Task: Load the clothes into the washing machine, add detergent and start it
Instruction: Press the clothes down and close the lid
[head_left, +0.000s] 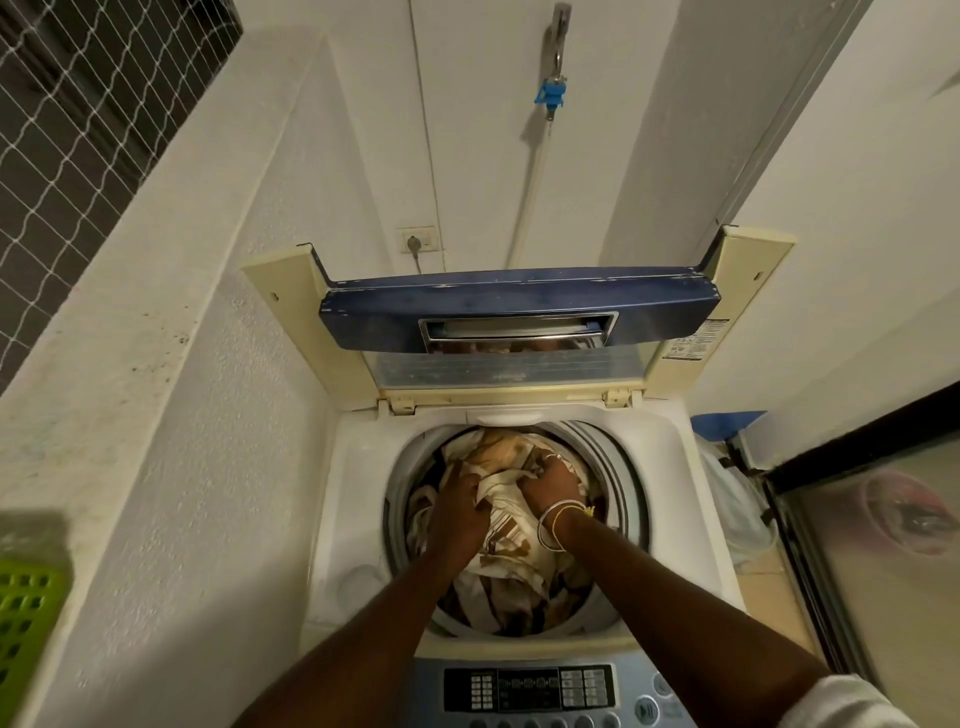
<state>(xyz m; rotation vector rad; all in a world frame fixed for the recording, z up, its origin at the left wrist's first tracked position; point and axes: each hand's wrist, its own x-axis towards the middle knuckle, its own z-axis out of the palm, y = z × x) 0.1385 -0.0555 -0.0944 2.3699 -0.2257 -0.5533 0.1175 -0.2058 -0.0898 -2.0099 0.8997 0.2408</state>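
Observation:
A white top-loading washing machine (353, 499) stands below me with its folding lid (519, 312) raised at the back. Its round drum is filled with cream and brown patterned clothes (511, 540). Both my hands are inside the drum opening, pressing on the pile. My left hand (460, 506) rests on the left of a striped cloth with its fingers curled into the fabric. My right hand (550, 480), with bangles at the wrist and a ring, grips the cloth on the right. The control panel (530, 688) with buttons lies at the near edge, between my forearms.
A white low wall (156, 364) hems the machine on the left, with a green plastic basket (26, 623) at its near end. A tap with a blue fitting (553, 93) and hose hang on the back wall, beside a socket (417, 240). A glass door (883, 519) and bags stand at the right.

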